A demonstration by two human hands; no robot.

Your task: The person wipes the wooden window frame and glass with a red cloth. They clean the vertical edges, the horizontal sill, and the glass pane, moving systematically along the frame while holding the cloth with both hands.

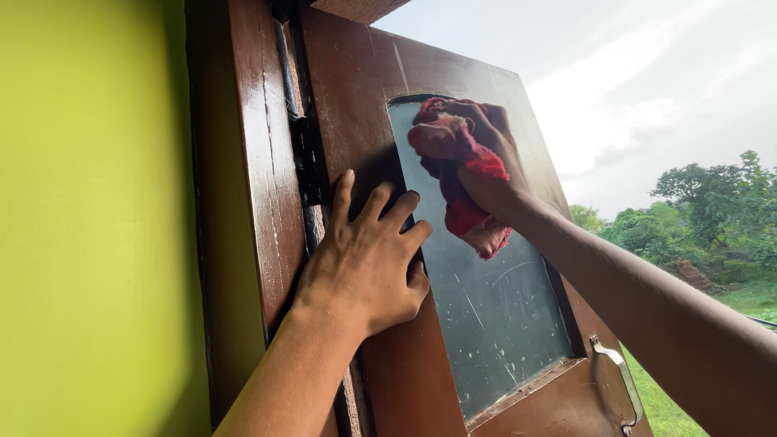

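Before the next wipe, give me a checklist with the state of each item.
1. Right hand grips the red cloth: ok.
2. Cloth pressed to the glass, near its top edge: ok.
3. Left hand flat on the shutter, fingertips at the glass edge, steadying it: ok.
4. Lower glass free of marks: not ok, spots and streaks show.
5. Hinge sound: cannot tell.
6. Latch clear of both hands: ok.

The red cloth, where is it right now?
In the head view the red cloth is bunched in the right hand, pressed against the top of the glass pane in the brown wooden shutter, up and right of the left hand.
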